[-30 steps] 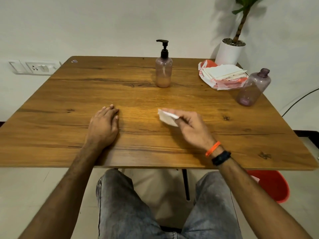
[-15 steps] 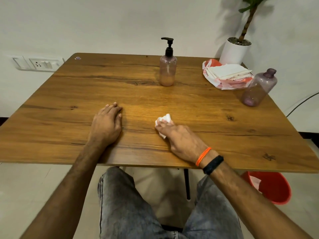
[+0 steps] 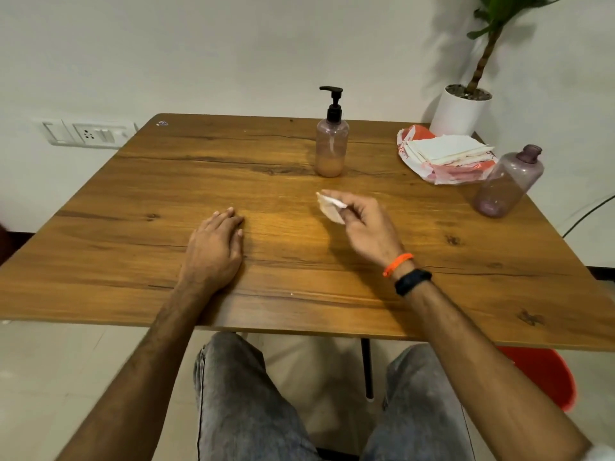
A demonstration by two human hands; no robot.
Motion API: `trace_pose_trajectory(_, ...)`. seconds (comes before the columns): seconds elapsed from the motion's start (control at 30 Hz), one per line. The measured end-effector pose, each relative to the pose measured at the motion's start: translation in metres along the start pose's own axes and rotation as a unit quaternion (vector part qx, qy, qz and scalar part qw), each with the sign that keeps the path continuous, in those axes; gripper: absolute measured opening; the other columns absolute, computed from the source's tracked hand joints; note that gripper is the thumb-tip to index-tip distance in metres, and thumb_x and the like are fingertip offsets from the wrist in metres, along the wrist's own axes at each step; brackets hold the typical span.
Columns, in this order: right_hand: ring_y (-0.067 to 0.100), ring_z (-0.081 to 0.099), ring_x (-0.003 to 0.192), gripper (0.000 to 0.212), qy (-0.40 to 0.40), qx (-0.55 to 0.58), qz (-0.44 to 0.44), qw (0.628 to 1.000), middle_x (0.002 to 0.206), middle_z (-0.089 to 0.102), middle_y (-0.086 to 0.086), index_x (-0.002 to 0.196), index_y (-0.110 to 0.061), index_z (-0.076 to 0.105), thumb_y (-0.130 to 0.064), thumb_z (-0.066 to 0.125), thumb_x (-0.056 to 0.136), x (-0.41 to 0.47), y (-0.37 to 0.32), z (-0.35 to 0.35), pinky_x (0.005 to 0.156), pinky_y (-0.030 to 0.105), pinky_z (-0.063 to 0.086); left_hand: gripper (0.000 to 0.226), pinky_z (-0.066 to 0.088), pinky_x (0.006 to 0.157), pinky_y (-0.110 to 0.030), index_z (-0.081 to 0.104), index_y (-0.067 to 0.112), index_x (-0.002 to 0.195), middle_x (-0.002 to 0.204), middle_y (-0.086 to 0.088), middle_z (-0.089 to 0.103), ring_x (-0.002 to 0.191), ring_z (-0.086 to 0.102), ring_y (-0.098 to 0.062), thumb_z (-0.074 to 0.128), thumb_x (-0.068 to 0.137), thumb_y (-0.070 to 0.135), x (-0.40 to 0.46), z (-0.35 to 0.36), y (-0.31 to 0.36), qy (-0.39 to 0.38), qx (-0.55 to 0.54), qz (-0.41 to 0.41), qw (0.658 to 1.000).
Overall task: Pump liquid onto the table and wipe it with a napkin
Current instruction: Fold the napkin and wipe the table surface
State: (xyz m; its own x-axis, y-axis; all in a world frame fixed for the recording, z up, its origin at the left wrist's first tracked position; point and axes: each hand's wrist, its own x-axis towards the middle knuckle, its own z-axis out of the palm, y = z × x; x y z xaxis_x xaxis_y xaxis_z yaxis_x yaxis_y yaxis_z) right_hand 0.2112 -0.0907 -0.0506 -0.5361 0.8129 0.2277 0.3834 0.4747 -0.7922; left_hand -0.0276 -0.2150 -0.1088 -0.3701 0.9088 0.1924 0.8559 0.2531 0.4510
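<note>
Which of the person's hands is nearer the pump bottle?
Right. The right hand, holding a napkin, is just in front of the pump bottle; the left hand rests flat, farther left and nearer the person.

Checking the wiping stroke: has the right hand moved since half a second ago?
Yes. The right hand with the napkin has swung away from the table's near edge, back toward the pump bottle.

Table (image 3: 133, 227) brown woodgrain; napkin (image 3: 329, 209) white; pump bottle (image 3: 332, 144) pinkish, black pump; wristbands orange (image 3: 397, 263) + black (image 3: 412, 281).
</note>
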Motion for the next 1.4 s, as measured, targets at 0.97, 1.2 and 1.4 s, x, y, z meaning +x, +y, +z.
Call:
trace_pose_trajectory(0.97, 0.021, 0.051, 0.128, 0.046, -0.051, -0.144, -0.037, 0.988, 0.135, 0.059, 0.005, 0.131, -0.017, 0.059, 0.002, 0.043, 0.092, 0.055, -0.002, 0.039, 0.102, 0.013, 0.029, 0.052, 0.023, 0.118, -0.045, 0.049, 0.016, 0.139, 0.153, -0.005, 0.04, 0.144, 0.03, -0.024, 0.033, 0.094, 0.037, -0.005, -0.003, 0.006, 0.008, -0.008, -0.006, 1.0)
trace_pose_trajectory(1.2, 0.022, 0.03, 0.143, 0.054, -0.235, -0.253, -0.167, 0.924, 0.153, 0.038, 0.009, 0.141, -0.012, 0.047, 0.007, 0.04, 0.091, 0.035, -0.012, 0.068, 0.119, 0.029, 0.017, 0.041, 0.024, 0.117, -0.043, 0.05, 0.017, 0.138, 0.152, -0.005, 0.042, 0.143, 0.032, -0.023, 0.043, 0.099, 0.027, -0.002, 0.0, 0.008, 0.02, 0.014, -0.015, 1.0)
trace_pose_trajectory(1.4, 0.018, 0.032, 0.143, 0.052, -0.343, -0.187, -0.247, 0.887, 0.152, 0.039, 0.006, 0.142, -0.013, 0.045, 0.003, 0.043, 0.093, -0.026, -0.02, 0.056, 0.12, 0.033, 0.021, 0.042, 0.024, 0.118, -0.041, 0.05, 0.015, 0.139, 0.153, -0.006, 0.041, 0.143, 0.032, -0.024, 0.043, 0.099, 0.024, -0.004, -0.002, 0.013, 0.022, 0.02, -0.021, 0.999)
